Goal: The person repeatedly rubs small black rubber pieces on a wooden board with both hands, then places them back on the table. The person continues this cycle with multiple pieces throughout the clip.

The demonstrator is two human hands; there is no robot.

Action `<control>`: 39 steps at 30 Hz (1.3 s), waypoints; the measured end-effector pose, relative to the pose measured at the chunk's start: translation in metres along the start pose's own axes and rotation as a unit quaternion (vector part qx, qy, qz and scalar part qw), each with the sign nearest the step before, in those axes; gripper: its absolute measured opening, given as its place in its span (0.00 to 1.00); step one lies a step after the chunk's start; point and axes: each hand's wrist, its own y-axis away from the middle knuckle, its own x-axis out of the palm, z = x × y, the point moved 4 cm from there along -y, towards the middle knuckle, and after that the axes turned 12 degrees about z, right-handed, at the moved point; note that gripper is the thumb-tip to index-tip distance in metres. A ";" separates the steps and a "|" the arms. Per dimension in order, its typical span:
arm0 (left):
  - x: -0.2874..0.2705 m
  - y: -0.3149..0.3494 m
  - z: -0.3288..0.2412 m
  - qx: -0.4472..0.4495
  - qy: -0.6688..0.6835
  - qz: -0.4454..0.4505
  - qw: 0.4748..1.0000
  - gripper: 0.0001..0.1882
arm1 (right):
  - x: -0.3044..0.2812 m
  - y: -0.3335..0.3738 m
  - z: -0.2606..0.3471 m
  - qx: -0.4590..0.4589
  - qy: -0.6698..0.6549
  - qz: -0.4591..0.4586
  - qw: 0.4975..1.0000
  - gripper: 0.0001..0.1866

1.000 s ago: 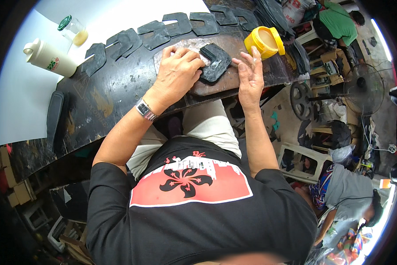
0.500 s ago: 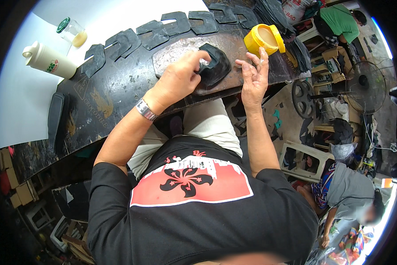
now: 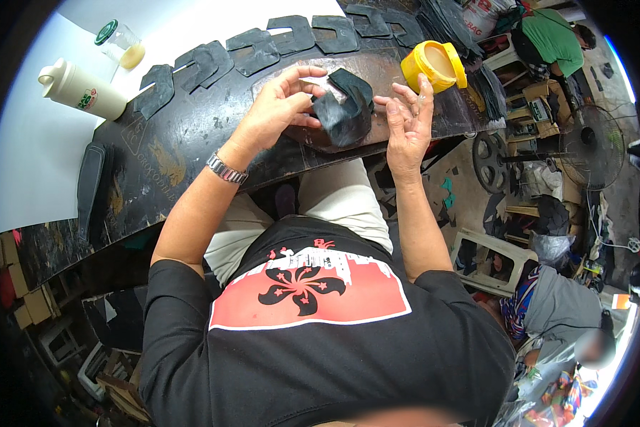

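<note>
- We see the black notched piece [image 3: 345, 122] just right of our left hand [image 3: 277, 110]; blur hides whether we grip it.
- Our right hand [image 3: 408, 132], fingers loosely spread, is near its right edge.

Half a second ago the left hand [image 3: 274, 108] was bent over the notch in the black pile. Now it has pulled back to the left, and its fingers are spread more. The top black piece [image 3: 338, 119] has slid and tipped out of line with the rest, and looks blurry. The watch [image 3: 226, 169] has turned, so its band shows.
</note>
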 end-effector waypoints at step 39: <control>0.028 0.013 -0.006 0.204 -0.421 -0.012 0.884 0.25 | 0.041 0.009 0.037 0.019 0.103 0.100 0.989 0.51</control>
